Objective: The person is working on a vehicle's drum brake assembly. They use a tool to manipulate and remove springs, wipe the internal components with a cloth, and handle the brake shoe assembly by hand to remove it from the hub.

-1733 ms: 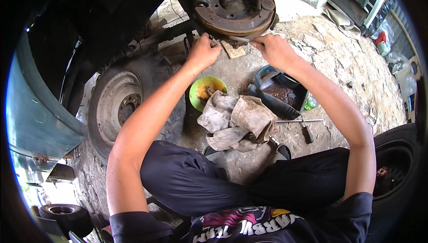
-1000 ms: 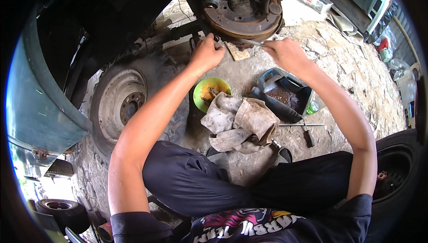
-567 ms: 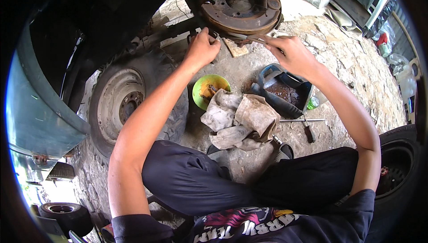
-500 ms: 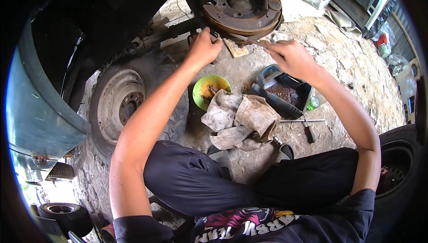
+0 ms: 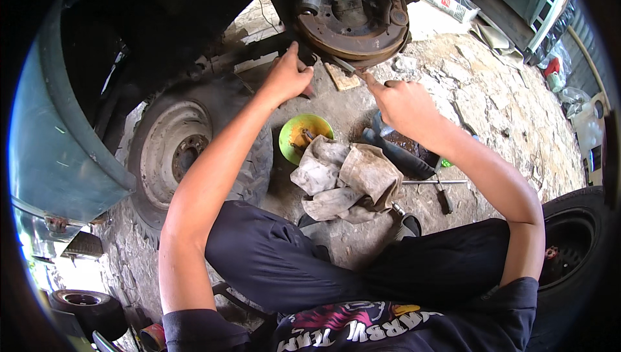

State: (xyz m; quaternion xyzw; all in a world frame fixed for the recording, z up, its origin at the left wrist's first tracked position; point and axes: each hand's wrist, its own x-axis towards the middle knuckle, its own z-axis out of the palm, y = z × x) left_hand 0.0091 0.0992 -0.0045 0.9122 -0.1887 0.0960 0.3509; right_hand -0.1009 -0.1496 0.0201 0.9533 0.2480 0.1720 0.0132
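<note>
A rusty brake assembly (image 5: 359,38) with curved shoes and a metal cylinder hangs at the top centre. My left hand (image 5: 289,76) is at its lower left edge, fingers curled and thumb side up. What those fingers grip, if anything, is hidden in the dark beneath the assembly. Just below the lower rim, my right hand (image 5: 402,105) is closed on a slim metal tool (image 5: 346,66), whose light shaft slants up and left toward the underside of the brake. Its handle is hidden in my palm, and its tip cannot be made out.
Between my legs lie a green bowl (image 5: 289,140) with small parts, crumpled rags (image 5: 356,181) and a dark cut container (image 5: 404,151). A metal bar (image 5: 433,182) and a dark-handled tool (image 5: 444,201) lie beside them. Tyres stand at left (image 5: 178,133) and right (image 5: 569,242). A wood scrap (image 5: 341,77) lies below the brake.
My right hand has moved down and to the left, and the tool's shaft now slants more steeply. My left hand has shifted slightly down and left.
</note>
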